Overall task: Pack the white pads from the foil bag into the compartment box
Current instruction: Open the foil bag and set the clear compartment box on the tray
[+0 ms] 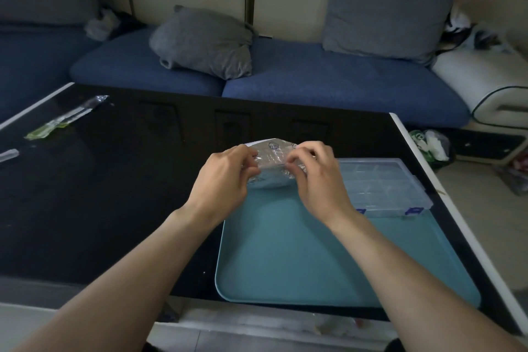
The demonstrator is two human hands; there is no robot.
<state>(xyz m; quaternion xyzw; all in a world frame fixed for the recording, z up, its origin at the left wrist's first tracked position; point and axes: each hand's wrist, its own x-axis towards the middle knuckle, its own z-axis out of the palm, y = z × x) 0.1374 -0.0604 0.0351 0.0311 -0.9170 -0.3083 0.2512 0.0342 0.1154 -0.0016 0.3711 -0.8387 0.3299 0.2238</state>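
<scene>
While both hands are working at the far edge of the tray [285, 251], the foil bag [271, 163] is being held up between them, just above that edge. The left hand [225, 177] is pinching the bag's left side with curled fingers, and the right hand [314, 174] is pinching its right side the same way, so each grip is closing on foil. Judging by the opposed pinches near the bag's top, the person is probably pulling it open, or getting ready to; the pads themselves are not showing, so they are presumably inside. Holding the bag over the tray makes sense, since anything falling out would be landing on the tray and not on the dark worktop [114, 180].

To the right of the bag, the box [383, 183] is lying flat on the tray's far right corner, its clear lid appearing closed with blue latches facing the person. It is sitting just beside the right hand, within easy reach for the packing step, which is not yet begun.
</scene>
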